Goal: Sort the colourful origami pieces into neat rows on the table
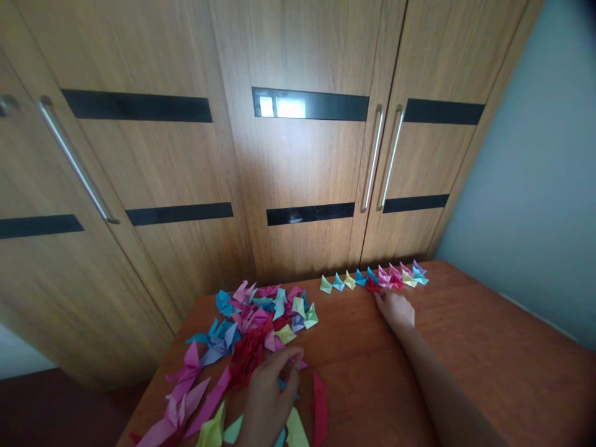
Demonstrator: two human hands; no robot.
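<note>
1. With fingers bent, our right hand (395,310) has a red paper piece (372,285) at its fingertips; we cannot tell whether it grips.
2. Our left hand (272,388) curls loosely, its hold unclear, beside the folded-paper pile (248,355).

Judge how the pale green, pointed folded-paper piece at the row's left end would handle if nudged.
The pale green, pointed folded-paper piece is probably light for its size, being apparently thin paper. Its angular shape suggests sliding rather than rolling on the flat, reddish-brown, wood-look table. Its slender tip could bend if pinched.
</note>
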